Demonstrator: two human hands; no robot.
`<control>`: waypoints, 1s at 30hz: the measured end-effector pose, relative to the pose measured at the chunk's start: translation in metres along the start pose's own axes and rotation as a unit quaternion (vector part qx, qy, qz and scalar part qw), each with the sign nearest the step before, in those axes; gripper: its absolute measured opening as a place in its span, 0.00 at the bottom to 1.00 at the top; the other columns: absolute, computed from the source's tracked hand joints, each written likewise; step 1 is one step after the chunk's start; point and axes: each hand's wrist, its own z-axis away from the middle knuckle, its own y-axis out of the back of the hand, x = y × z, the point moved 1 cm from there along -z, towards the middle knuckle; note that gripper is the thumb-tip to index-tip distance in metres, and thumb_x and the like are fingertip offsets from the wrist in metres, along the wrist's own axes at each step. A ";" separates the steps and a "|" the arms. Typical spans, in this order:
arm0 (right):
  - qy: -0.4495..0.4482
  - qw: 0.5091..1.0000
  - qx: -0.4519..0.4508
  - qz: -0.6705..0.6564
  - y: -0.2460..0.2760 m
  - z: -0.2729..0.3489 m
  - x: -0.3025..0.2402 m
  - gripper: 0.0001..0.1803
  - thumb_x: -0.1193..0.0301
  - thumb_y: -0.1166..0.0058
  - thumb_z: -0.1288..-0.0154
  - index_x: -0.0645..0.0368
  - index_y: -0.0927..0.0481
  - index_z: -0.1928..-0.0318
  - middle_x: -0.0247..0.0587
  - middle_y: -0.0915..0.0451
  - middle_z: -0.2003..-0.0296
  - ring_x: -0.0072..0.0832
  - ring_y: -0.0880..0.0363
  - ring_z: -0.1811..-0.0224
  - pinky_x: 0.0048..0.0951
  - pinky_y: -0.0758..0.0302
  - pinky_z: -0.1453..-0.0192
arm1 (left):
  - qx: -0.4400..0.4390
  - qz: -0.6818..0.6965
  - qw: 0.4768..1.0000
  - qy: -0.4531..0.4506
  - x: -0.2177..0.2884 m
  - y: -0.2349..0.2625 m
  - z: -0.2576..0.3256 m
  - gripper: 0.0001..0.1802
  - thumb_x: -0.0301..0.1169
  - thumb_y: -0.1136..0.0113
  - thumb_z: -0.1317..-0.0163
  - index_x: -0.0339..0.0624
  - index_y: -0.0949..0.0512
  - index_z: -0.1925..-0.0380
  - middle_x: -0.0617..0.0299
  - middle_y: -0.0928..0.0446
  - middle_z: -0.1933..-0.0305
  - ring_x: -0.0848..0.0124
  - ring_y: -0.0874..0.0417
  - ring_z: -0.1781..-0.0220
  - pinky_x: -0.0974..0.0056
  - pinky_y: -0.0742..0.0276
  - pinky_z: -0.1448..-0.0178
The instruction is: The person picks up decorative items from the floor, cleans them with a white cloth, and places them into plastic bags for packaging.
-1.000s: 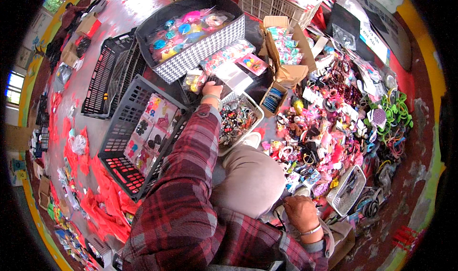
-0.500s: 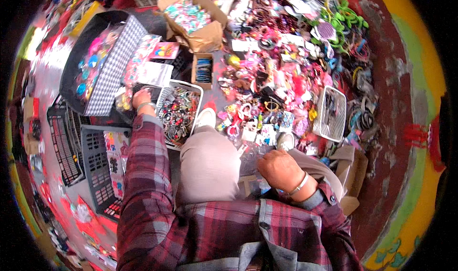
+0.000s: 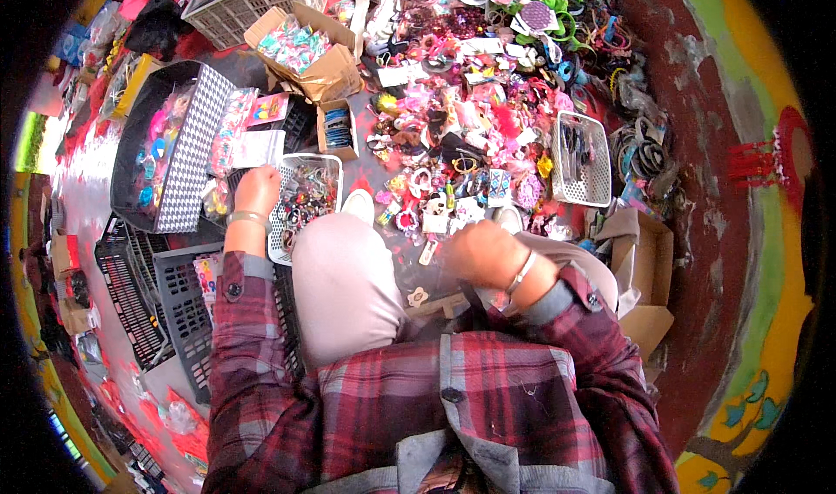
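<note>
I sit on the floor in a red plaid shirt and light trousers. My left hand (image 3: 258, 191) rests on the left rim of a small white mesh basket (image 3: 332, 164) full of small dark and coloured trinkets; its fingers are hidden from me. My right hand (image 3: 482, 252) hovers low over the floor by my right knee, fingers curled, next to loose hair clips and small pale pieces (image 3: 433, 225). Whether it holds anything is hidden by the back of the hand.
A big heap of colourful hair accessories (image 3: 475, 111) spreads ahead. A white wire basket (image 3: 582, 158) stands at right, cardboard boxes (image 3: 305, 50) ahead and at right (image 3: 646, 268), a houndstooth tray (image 3: 193, 141) and dark plastic crates (image 3: 178, 307) at left.
The view has swung down and left. My left hand stays at the white mesh basket; my right hand has moved up from my side toward the floor by my knee.
</note>
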 end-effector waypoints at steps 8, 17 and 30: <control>-0.251 0.792 0.385 -0.402 0.062 0.046 0.096 0.16 0.62 0.47 0.42 0.63 0.21 0.77 0.38 0.22 0.81 0.22 0.26 0.78 0.22 0.29 0.71 | -0.029 0.198 0.961 -0.191 0.180 0.108 -0.014 0.12 0.35 0.47 0.45 0.34 0.24 0.73 0.57 0.23 0.76 0.67 0.21 0.71 0.64 0.28 0.66; -0.020 0.712 0.433 -0.553 0.079 0.056 0.076 0.37 0.62 0.39 0.49 0.59 0.38 0.40 0.43 0.36 0.42 0.31 0.43 0.37 0.32 0.47 0.35 | -0.399 0.474 0.741 -0.259 0.289 0.101 0.020 0.12 0.35 0.49 0.39 0.36 0.23 0.69 0.63 0.23 0.70 0.79 0.25 0.71 0.73 0.29 0.66; -0.072 0.636 0.284 -0.714 0.061 0.039 0.076 0.08 0.72 0.47 0.41 0.64 0.21 0.66 0.38 0.20 0.74 0.24 0.21 0.70 0.22 0.28 0.61 | -0.359 0.557 0.730 -0.169 0.282 0.075 -0.004 0.16 0.41 0.49 0.39 0.38 0.25 0.74 0.61 0.21 0.73 0.78 0.22 0.74 0.74 0.29 0.72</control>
